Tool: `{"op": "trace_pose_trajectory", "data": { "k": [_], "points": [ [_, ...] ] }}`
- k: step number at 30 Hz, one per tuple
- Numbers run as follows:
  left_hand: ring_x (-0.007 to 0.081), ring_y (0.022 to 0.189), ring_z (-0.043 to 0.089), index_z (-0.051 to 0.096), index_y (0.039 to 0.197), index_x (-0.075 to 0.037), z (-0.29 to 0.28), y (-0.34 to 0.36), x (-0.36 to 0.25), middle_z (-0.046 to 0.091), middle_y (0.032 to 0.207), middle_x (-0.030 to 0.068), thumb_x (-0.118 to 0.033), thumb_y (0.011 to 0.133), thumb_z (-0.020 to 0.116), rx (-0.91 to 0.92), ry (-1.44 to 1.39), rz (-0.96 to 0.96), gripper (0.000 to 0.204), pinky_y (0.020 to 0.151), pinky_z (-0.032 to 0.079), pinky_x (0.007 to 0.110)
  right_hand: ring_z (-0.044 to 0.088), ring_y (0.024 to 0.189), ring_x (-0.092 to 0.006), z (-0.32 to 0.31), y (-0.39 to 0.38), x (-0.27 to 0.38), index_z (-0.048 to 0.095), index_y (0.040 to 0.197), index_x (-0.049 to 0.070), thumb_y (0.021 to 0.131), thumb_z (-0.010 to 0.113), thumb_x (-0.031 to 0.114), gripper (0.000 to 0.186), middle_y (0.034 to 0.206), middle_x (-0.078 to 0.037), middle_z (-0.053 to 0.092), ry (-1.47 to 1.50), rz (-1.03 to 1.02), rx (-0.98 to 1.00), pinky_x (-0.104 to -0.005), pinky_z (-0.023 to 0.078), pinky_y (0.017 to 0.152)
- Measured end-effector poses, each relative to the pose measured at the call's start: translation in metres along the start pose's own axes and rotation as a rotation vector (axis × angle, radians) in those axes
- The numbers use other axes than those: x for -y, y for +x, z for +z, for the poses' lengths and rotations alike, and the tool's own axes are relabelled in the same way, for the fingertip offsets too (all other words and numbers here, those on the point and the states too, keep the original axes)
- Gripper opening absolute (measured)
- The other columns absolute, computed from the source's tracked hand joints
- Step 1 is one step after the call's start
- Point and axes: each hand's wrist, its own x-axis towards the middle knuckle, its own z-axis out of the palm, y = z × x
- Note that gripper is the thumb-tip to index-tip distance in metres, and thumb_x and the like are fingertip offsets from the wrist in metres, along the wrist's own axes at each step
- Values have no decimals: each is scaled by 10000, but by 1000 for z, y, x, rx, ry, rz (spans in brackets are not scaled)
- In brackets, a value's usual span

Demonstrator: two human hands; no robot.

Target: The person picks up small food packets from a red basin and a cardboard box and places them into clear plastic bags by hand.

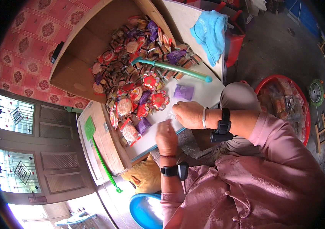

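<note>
Over the near edge of the white tabletop [205, 91], my two hands are close together. My right hand [187, 115] is closed, its fingertips pinching something pale and see-through that looks like thin plastic film. Just left of it, my left hand [166, 137] is raised with its fingers curled and slightly blurred; what they hold, if anything, is hidden. A purple packet [184, 92] lies beyond my right hand. Left of my hands spreads a heap of small wrapped snacks [135, 72], spilling from a cardboard box [79, 57] tipped on its side. Red flower-shaped packs [158, 100] are nearest.
A green tube-handled tool [177, 70] lies across the heap. A blue cloth [209, 35] hangs at the table's far side. A green fly swatter [100, 154] rests at left, a blue basin [147, 210] below. At right stand a red tub of packets [303, 110] and a small fan [316, 92].
</note>
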Motion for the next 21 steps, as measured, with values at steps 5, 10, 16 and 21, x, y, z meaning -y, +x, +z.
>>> {"op": "trace_pose_trajectory", "data": {
  "k": [5, 10, 16, 21],
  "points": [
    [441, 1174, 485, 484, 1248, 33, -19, 11, 33, 458, 1299, 286, -143, 852, 584, -152, 284, -223, 444, 975, 431, 451, 618, 803, -365, 2, 0, 0, 540, 859, 8, 838, 564, 151, 147, 860, -170, 606, -22, -20, 25, -452, 502, 713],
    [435, 1161, 495, 502, 1209, 46, -14, 6, 45, 477, 1274, 285, -168, 855, 596, -98, 283, -302, 425, 962, 438, 452, 615, 801, -363, 3, 0, -3, 536, 856, 12, 838, 572, 154, 147, 859, -164, 597, -14, -35, 19, -453, 499, 707],
    [382, 1118, 529, 584, 1084, 17, -17, 2, 36, 580, 1140, 216, -162, 874, 586, -11, 133, -273, 276, 929, 455, 443, 612, 796, -360, 5, 0, -3, 534, 864, 15, 834, 580, 152, 147, 854, -159, 591, -24, -13, 46, -451, 497, 703],
    [400, 1058, 539, 557, 1122, 19, -9, -5, 26, 564, 1136, 237, -207, 863, 613, -201, 209, -287, 348, 900, 460, 457, 614, 795, -360, 5, 0, -3, 534, 864, 14, 833, 585, 148, 147, 854, -160, 592, -8, -11, 40, -451, 498, 701]
  ]
}}
